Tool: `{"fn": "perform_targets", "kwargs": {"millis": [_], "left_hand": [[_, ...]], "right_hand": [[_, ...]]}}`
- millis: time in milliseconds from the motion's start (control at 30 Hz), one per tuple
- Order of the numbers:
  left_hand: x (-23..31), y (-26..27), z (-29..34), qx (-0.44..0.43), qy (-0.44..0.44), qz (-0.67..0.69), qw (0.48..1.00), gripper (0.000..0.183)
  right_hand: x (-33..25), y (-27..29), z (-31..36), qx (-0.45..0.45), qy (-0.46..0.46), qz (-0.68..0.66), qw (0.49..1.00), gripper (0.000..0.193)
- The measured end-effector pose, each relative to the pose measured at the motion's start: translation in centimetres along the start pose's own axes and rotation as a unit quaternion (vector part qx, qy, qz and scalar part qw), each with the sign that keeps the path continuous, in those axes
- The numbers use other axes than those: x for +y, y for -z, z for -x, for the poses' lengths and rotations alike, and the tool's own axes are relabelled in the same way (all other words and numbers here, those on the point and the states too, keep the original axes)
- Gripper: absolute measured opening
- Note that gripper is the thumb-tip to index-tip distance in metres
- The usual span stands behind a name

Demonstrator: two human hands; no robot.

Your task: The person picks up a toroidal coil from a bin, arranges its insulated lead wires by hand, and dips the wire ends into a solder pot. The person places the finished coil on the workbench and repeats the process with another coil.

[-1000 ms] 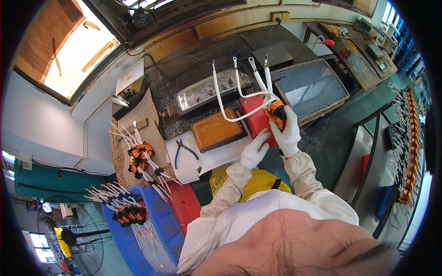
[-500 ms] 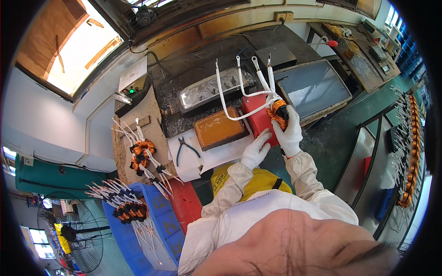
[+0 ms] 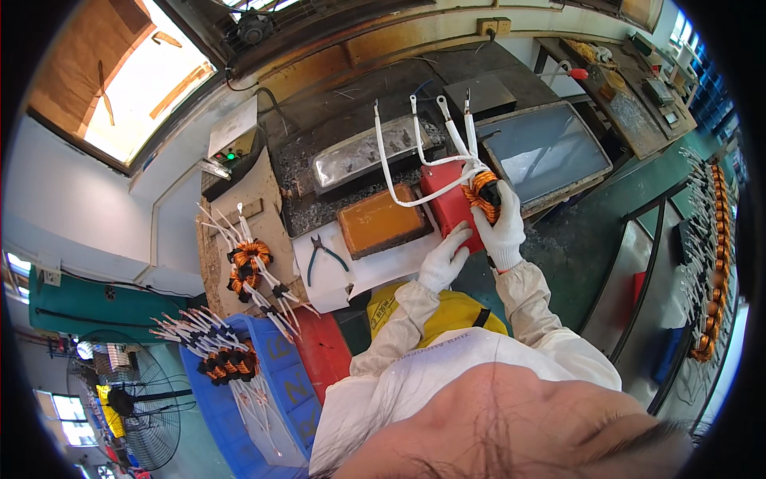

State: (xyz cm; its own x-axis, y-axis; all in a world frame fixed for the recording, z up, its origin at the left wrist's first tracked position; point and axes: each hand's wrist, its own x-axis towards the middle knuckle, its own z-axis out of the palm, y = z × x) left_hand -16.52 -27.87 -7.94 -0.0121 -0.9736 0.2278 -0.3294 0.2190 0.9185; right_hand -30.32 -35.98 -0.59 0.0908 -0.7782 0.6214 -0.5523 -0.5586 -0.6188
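Observation:
My gloved right hand (image 3: 504,233) is wrapped round a ring-shaped coil (image 3: 483,191) of orange copper wire with black parts. Long white sleeved leads (image 3: 412,201) with metal lug ends rise from the coil and spread up and to the left. Under and left of the coil is a red block (image 3: 452,209), partly hidden by the coil and both hands. My gloved left hand (image 3: 443,262) rests against the near end of the block, its visible fingers extended and slightly apart. Its far fingers are partly hidden.
An amber slab in a tray (image 3: 383,222), a silvery metal trough (image 3: 363,157) and a grey-surfaced pan (image 3: 546,152) surround the hands. Green-handled pliers (image 3: 325,259) lie on white paper. More coils (image 3: 249,263) sit left; others are in a blue crate (image 3: 291,375). A fan (image 3: 132,399) stands behind.
The view has shifted very slightly. Both hands, the coil and the leads keep nearly the same positions.

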Motion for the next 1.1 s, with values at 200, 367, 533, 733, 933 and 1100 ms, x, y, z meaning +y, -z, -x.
{"fn": "perform_targets", "kwargs": {"millis": [200, 367, 533, 733, 933, 1100], "left_hand": [[0.3, 0.3, 0.2, 0.002, 0.006, -0.015, 1.000, 0.042], [4.0, 1.3, -0.6, -0.004, 0.028, -0.068, 0.997, 0.040], [12.2, 6.1, -5.0, 0.169, -0.198, -0.350, 0.900, 0.034], [12.2, 10.8, -9.8, 0.133, -0.228, -0.521, 0.812, 0.040], [12.1, 10.9, -10.3, 0.153, -0.246, -0.531, 0.797, 0.035], [11.6, 11.1, -10.0, 0.121, -0.239, -0.480, 0.835, 0.041]], "right_hand": [[0.0, 0.0, 0.0, -0.001, 0.010, -0.009, 1.000, 0.069], [0.0, 0.1, -0.1, 0.000, 0.007, -0.010, 1.000, 0.069], [0.1, 0.1, -0.2, -0.011, -0.009, -0.006, 1.000, 0.068], [-0.6, 0.3, -0.5, -0.022, -0.024, -0.026, 0.999, 0.063], [-0.3, 0.4, -0.3, -0.028, -0.033, -0.023, 0.999, 0.063], [-0.2, 0.3, -0.3, -0.013, -0.008, -0.021, 1.000, 0.063]]}}
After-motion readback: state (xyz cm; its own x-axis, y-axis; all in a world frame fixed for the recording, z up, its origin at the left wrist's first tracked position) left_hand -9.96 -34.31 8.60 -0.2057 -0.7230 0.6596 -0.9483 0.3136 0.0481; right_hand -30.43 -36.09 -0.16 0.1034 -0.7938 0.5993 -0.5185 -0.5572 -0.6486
